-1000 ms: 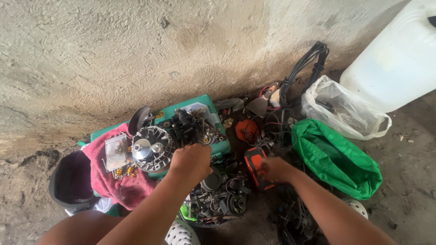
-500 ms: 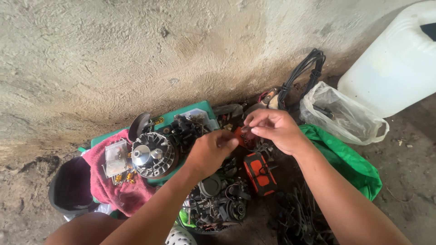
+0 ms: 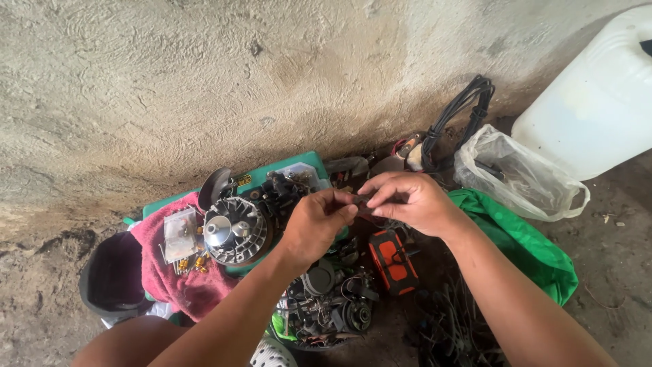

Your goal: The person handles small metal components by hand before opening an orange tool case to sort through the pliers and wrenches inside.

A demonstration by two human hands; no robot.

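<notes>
Pink cloth [image 3: 178, 285] at the green box's [image 3: 309, 162] left end carries a clear packet [image 3: 180, 233]. Beside it sits a finned metal wheel [image 3: 234, 230]. Left hand [image 3: 316, 224] and right hand [image 3: 411, 200] pinch a small dark part [image 3: 360, 200] together above the box's right edge. Farther right lie a green bag [image 3: 523, 248] and a clear bag [image 3: 519, 177].

Rough, pale plastered wall [image 3: 224, 75] filling the upper view, stained darker along its base. Below, bare grey concrete floor [image 3: 614, 272], dusty and cracked. Soft, even daylight throughout.
</notes>
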